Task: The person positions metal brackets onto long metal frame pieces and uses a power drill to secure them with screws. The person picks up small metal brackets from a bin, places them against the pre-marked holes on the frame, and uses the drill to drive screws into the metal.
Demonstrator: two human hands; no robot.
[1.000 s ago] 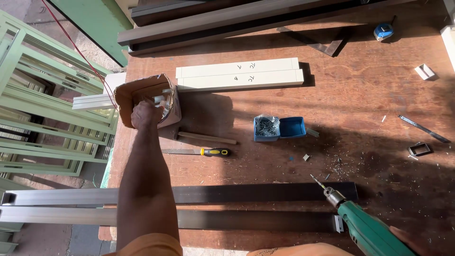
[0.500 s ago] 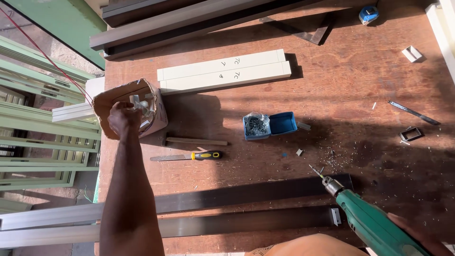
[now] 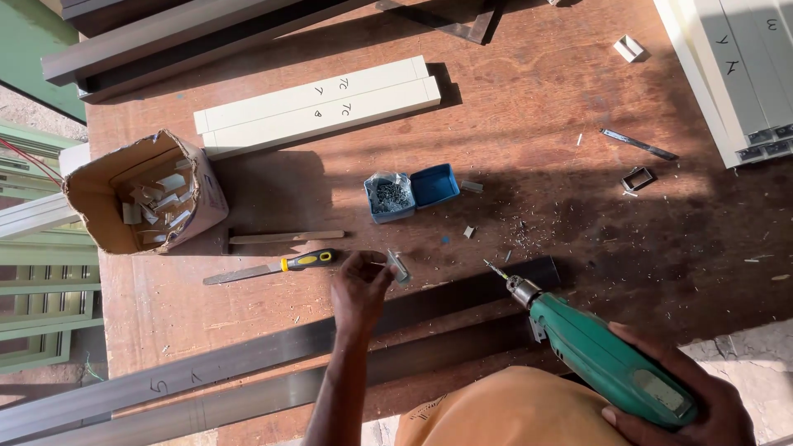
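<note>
There is one view only, from a camera on the person's head, looking almost straight down onto the workbench [image 3: 578, 99] from above standing height. The person's own body fills the bottom edge, with both arms reaching up into the picture: the left hand [image 3: 360, 289] near the middle, the right hand [image 3: 686, 396] at the lower right corner. The far side of the bench lies along the top edge. At the left the view runs past the bench edge to green frames [image 3: 33, 272] below.
</note>
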